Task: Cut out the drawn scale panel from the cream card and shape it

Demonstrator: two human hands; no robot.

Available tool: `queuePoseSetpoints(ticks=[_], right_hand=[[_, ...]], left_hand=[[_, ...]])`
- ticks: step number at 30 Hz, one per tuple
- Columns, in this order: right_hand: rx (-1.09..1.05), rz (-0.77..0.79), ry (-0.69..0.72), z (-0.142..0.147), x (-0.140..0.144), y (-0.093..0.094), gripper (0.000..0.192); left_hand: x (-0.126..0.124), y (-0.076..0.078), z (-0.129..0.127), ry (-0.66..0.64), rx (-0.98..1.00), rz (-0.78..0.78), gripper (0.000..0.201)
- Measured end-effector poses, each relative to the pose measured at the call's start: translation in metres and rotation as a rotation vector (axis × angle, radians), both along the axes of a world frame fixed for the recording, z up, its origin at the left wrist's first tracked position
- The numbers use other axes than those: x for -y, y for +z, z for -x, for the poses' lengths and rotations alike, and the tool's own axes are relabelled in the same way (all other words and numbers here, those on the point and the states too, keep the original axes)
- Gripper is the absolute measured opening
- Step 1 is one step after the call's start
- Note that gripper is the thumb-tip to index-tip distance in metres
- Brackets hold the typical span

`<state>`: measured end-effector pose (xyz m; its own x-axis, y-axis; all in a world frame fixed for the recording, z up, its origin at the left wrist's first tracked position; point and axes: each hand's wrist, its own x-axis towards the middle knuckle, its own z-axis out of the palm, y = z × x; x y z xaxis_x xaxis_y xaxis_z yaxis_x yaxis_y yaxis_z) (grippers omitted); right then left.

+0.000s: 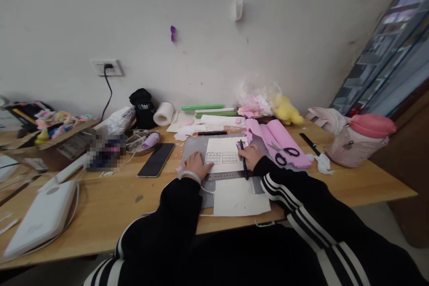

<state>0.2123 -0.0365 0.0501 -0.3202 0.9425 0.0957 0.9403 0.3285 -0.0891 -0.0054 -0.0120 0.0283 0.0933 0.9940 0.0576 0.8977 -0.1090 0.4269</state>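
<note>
A white sheet of paper [217, 143] with two drawn grids lies on a grey mat [191, 145]. My left hand [195, 166] rests flat on the sheet's left edge, fingers stretched out and holding nothing. In my right hand [252, 157] is a black pen [243, 161], its upper end leaning towards me, over the right side of the sheet near the right grid. A metal ruler [225, 176] lies along the sheet's lower edge. Nearer to me is a second white sheet [239, 199], its surface mostly plain.
Scissors [284, 153] lie on rolled pink paper [275, 138] to the right. A black phone [156, 160] is left of the mat. Behind stand a white roll [164, 114], an orange-black marker [212, 133] and a yellow plush toy [287, 110]. A pink bag [357, 143] stands far right.
</note>
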Motion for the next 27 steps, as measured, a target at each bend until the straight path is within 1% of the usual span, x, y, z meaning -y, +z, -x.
queuePoseSetpoints(ticks=[3,5,9,10,12,15,19,23,25,27], right_hand=[[0.037,0.022,-0.017,-0.012,0.008,0.012,0.027],[0.033,0.018,-0.022,-0.010,0.023,0.012,0.036],[0.013,0.059,0.038,0.001,0.057,-0.002,0.049],[0.009,0.071,0.028,0.002,0.063,-0.006,0.048],[-0.001,0.081,-0.016,-0.002,0.069,-0.011,0.039],[-0.013,0.063,-0.123,-0.018,0.066,-0.011,0.027],[0.001,0.023,-0.262,-0.039,0.058,-0.007,0.022],[0.028,-0.048,-0.398,-0.044,0.051,-0.011,0.023],[0.034,-0.089,-0.429,-0.044,0.047,-0.013,0.024],[0.028,-0.128,-0.439,-0.049,0.044,-0.010,0.023]], left_hand=[[0.001,0.001,0.001,0.029,-0.053,0.017,0.040],[0.001,0.002,0.001,0.036,-0.072,0.023,0.040],[0.001,0.003,0.000,0.038,-0.088,0.024,0.039],[0.001,0.003,-0.001,0.033,-0.089,0.025,0.038],[0.002,0.003,-0.001,0.022,-0.087,0.029,0.038],[0.003,0.004,-0.001,0.016,-0.071,0.033,0.036],[0.001,0.004,0.003,0.016,-0.010,0.030,0.032],[-0.005,0.002,0.012,0.021,0.100,0.022,0.027],[-0.008,0.000,0.018,0.032,0.177,0.020,0.025],[-0.010,-0.002,0.024,0.039,0.273,0.018,0.024]])
